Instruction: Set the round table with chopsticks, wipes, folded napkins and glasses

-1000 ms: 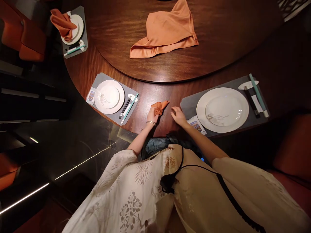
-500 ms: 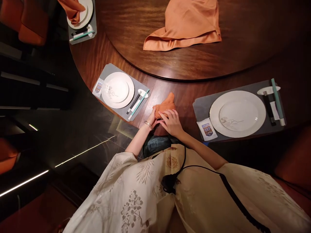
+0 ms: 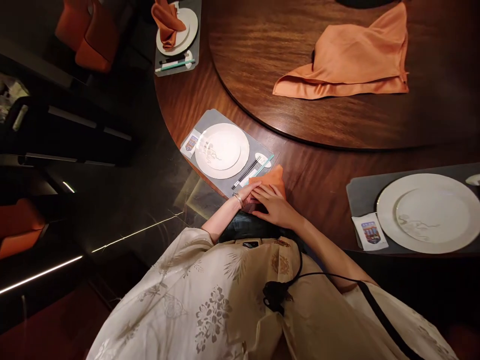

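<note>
A small folded orange napkin (image 3: 275, 176) lies at the near edge of the round wooden table (image 3: 322, 170). Both my hands rest on it. My left hand (image 3: 250, 192), with a bracelet at the wrist, grips the napkin's near left side with closed fingers. My right hand (image 3: 274, 205) lies over its near part, fingers pressed down on the cloth. Just left of the napkin sits a grey placemat (image 3: 210, 117) with a white plate (image 3: 222, 150) and chopsticks (image 3: 246, 172).
A second placemat (image 3: 360, 192) with a large white plate (image 3: 427, 212) and a small card (image 3: 370, 232) lies to the right. A big loose orange cloth (image 3: 348, 57) sits on the raised centre turntable (image 3: 300, 115). A far setting holds a folded napkin (image 3: 167, 20). Orange chairs (image 3: 88, 35) stand left.
My right hand has come from the right placemat onto the napkin, joining the left. The napkin now lies flatter under both hands. My view has swung left, shifting the settings to the right.
</note>
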`<move>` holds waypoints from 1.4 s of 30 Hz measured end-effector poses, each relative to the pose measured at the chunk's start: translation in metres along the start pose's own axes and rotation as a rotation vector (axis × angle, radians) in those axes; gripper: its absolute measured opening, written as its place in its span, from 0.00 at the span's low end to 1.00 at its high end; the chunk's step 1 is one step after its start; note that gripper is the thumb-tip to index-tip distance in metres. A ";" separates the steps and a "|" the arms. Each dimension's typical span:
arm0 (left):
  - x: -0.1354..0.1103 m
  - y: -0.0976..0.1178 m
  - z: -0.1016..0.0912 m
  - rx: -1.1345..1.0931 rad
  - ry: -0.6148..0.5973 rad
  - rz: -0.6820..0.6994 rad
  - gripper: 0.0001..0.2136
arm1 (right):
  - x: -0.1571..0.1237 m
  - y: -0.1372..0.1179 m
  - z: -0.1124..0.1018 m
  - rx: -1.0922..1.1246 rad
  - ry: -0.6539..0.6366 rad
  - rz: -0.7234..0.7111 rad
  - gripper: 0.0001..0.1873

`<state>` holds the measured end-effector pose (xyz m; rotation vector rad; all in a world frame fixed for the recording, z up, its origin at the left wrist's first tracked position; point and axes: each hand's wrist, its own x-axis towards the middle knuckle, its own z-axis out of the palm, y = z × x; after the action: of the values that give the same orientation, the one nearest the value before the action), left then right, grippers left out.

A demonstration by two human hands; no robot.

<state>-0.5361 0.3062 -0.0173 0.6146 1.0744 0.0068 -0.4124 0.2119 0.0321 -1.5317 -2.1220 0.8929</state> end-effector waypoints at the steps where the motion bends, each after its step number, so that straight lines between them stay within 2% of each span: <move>1: -0.001 0.005 -0.010 0.028 -0.048 -0.017 0.17 | 0.005 -0.002 -0.004 0.054 0.000 -0.031 0.30; 3: -0.005 0.013 -0.029 0.111 -0.120 -0.040 0.17 | 0.017 -0.005 -0.013 0.165 0.019 -0.068 0.24; 5: -0.010 0.020 -0.046 0.208 -0.140 -0.020 0.15 | 0.029 -0.003 -0.021 0.243 0.103 -0.044 0.18; 7: -0.015 0.028 -0.060 0.343 -0.157 0.046 0.13 | 0.041 0.003 -0.026 0.207 0.226 0.041 0.17; 9: -0.020 0.036 -0.072 0.513 -0.217 0.134 0.12 | 0.051 0.011 -0.028 0.064 0.249 0.136 0.18; 13: -0.032 0.060 -0.093 0.733 -0.420 0.246 0.15 | 0.066 0.015 -0.022 -0.184 -0.086 0.190 0.21; 16: -0.040 0.079 -0.111 0.816 -0.460 0.324 0.16 | 0.078 0.010 -0.021 -0.266 -0.202 0.171 0.23; 18: -0.043 0.090 -0.125 0.858 -0.425 0.374 0.16 | 0.085 0.011 -0.025 -0.289 -0.208 0.189 0.24; 20: -0.043 0.100 -0.141 0.933 -0.337 0.384 0.15 | 0.091 0.021 -0.031 -0.294 -0.196 0.242 0.24; 22: -0.039 0.112 -0.157 1.067 -0.175 0.374 0.15 | 0.098 0.039 -0.034 -0.270 -0.143 0.353 0.24; 24: -0.030 0.126 -0.171 1.209 0.052 0.352 0.14 | 0.110 0.056 -0.031 -0.184 -0.062 0.506 0.23; 27: -0.013 0.146 -0.180 1.390 0.387 0.267 0.16 | 0.144 0.067 -0.009 0.188 -0.070 0.639 0.23; 29: -0.002 0.156 -0.176 1.492 0.502 0.217 0.18 | 0.173 0.062 0.011 0.546 -0.114 0.668 0.26; 32: 0.010 0.165 -0.163 1.546 0.526 0.183 0.21 | 0.210 0.046 0.034 0.995 -0.072 0.721 0.34; 35: 0.014 0.168 -0.156 1.527 0.516 0.146 0.28 | 0.226 0.035 0.043 1.224 -0.055 0.752 0.35; 38: 0.012 0.172 -0.165 1.433 0.464 0.191 0.33 | 0.226 0.032 0.045 1.342 -0.063 0.761 0.30; 42: 0.009 0.181 -0.188 1.356 0.451 0.252 0.24 | 0.220 0.029 0.046 1.432 -0.051 0.774 0.25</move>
<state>-0.6343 0.5470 -0.0009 2.0379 1.3453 -0.4102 -0.4950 0.4117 -0.0350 -1.3138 -0.3388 2.0126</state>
